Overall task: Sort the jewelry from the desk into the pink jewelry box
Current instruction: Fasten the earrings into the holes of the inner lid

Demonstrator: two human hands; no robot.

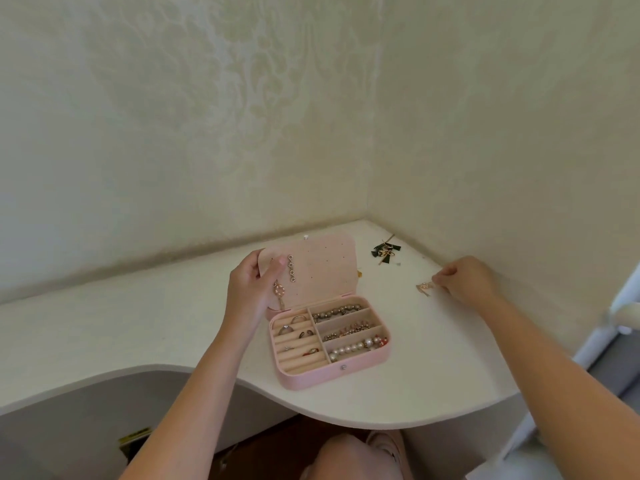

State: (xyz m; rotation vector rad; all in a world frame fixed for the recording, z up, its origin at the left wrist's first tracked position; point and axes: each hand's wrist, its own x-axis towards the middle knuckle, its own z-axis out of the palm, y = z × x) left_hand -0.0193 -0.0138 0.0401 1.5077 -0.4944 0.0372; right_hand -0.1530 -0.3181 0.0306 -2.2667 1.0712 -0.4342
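Note:
The pink jewelry box [304, 377] lies open on the white desk [138, 327], its lid [325, 265] tilted up. My left hand [251, 289] grips the lid's left edge, thumb on the inner face. A silver link earring [291, 268] and a pearl-ring earring [278, 294] hang on the lid. Rings [292, 329] sit in the left slots; bead and pearl bracelets [353, 348] fill the right compartments. To the right, my right hand [465, 278] pinches a small gold earring [425, 288] that rests on the desk.
A tangle of dark green tassel earrings [386, 251] lies near the back corner, where two wallpapered walls meet. The desk's curved front edge runs just under the box. My knee [349, 455] shows below the desk. A white chair frame [623, 317] stands at far right.

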